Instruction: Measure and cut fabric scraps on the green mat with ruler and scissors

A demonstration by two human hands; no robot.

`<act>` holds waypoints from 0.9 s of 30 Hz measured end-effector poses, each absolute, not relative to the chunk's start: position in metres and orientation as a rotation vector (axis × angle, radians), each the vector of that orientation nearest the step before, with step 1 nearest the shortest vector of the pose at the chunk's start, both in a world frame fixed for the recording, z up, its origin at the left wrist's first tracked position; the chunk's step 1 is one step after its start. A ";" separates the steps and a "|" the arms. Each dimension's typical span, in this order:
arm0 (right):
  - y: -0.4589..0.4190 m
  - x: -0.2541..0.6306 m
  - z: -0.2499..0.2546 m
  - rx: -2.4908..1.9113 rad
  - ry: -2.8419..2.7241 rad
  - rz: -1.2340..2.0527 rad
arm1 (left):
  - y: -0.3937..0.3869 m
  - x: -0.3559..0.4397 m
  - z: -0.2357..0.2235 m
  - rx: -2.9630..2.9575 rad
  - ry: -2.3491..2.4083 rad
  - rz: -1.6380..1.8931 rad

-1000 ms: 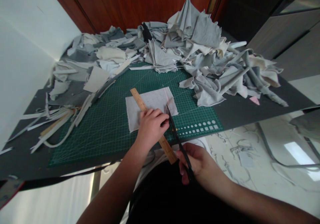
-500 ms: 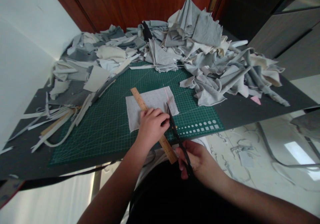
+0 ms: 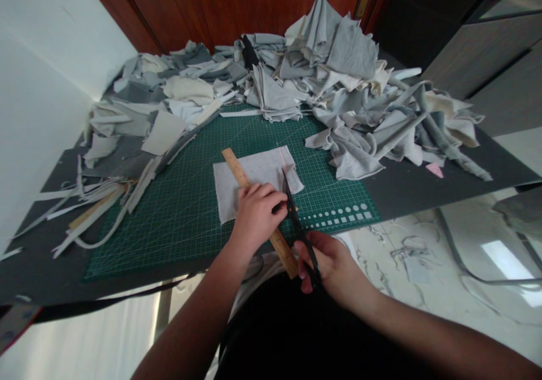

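Observation:
A small piece of light grey fabric (image 3: 265, 165) lies on the green cutting mat (image 3: 190, 182), with a faint pink line near its right end. A wooden ruler (image 3: 237, 168) lies slantwise across it, its lower end past the mat's near edge. My left hand (image 3: 259, 210) rests over the ruler with fingers bent, pinching the fabric's near edge. My right hand (image 3: 326, 261) grips black scissors (image 3: 298, 222) by the handles. The blades reach into the fabric along the pink line, just right of my left fingertips. Part of the near edge is hidden beneath my left hand.
Heaps of grey and cream fabric scraps (image 3: 347, 109) cover the back and right of the dark table (image 3: 406, 199). Narrow fabric strips (image 3: 105, 205) pile up at the left. A wooden door (image 3: 237, 7) stands behind. Scraps (image 3: 417, 267) litter the floor at right.
My right hand has moved a little forward and left with the scissors, so the blades reach slightly farther up the fabric. My left hand, the ruler and the fabric stay in place.

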State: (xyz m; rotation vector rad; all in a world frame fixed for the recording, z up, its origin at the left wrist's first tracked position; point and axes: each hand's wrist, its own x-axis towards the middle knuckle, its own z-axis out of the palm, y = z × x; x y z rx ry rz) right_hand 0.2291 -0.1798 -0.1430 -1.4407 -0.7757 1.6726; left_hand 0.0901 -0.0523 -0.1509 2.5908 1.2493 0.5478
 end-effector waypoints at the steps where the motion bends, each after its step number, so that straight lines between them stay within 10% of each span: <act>1: -0.180 0.229 -0.143 -1.440 -0.770 1.677 | -0.052 0.090 -0.151 2.584 1.250 0.552; 27: -0.158 0.235 -0.138 -1.367 -0.714 1.693 | -0.050 0.090 -0.149 2.548 1.257 0.472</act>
